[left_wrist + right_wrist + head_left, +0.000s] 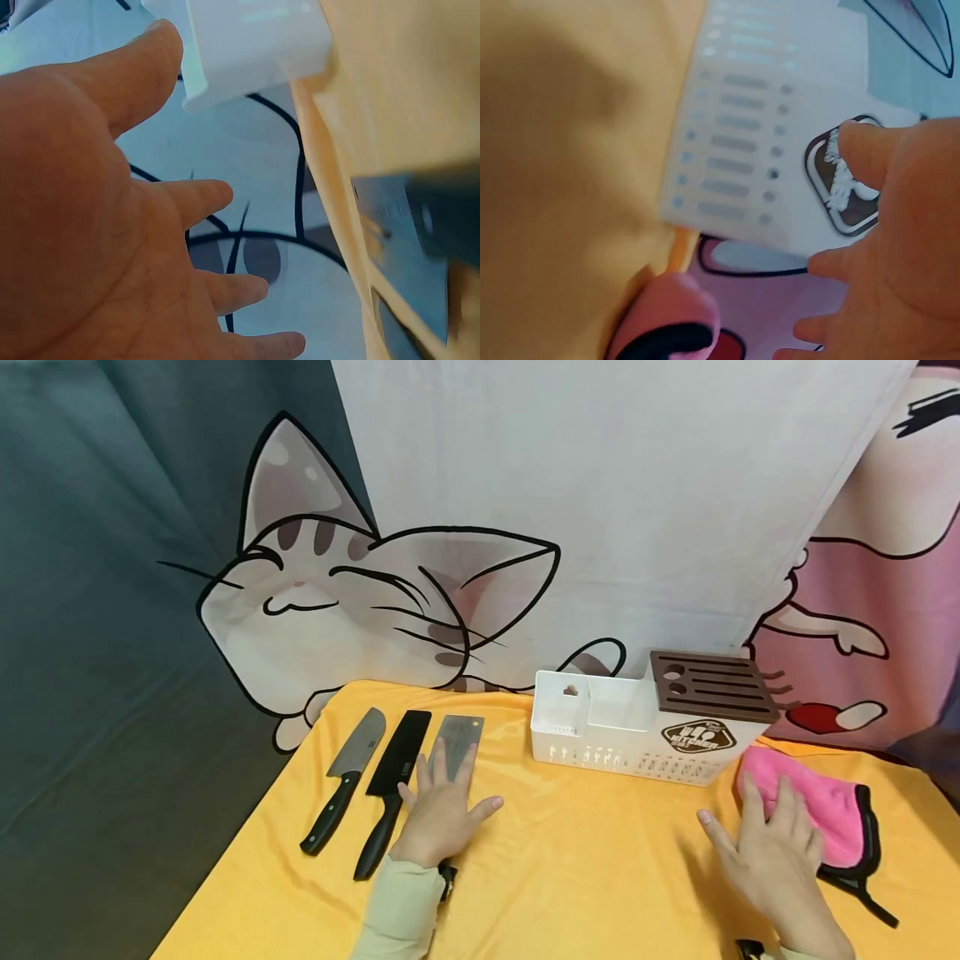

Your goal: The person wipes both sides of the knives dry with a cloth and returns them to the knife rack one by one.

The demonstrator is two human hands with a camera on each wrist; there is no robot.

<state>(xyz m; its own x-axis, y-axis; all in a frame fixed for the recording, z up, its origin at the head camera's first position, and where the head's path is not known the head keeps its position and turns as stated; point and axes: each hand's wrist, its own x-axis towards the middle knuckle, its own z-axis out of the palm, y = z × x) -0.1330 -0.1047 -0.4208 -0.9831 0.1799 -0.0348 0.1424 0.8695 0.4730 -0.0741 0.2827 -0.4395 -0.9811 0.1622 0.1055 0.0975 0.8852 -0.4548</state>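
Note:
My left hand [438, 818] hovers with fingers spread, palm down, over the cleaver [468, 729], covering its handle and part of its silver blade in the head view. Left of it lie a black-bladed knife [401, 753] and a silver-bladed kitchen knife [360, 743] with a riveted black handle. In the left wrist view, nothing is in the left hand [97, 195]. My right hand [776, 868], also spread and holding nothing, overlaps a pink cloth [840, 827] with black trim and a black strap. The right wrist view shows its fingers stretched out in front of the white knife holder [742, 135].
The white knife holder [600, 747] stands at the table's back edge, its brown slotted top [712, 685] on the right, with hooks at that end. A yellow cloth [570, 860] covers the table. Behind hangs a curtain [615, 485] printed with cartoon figures.

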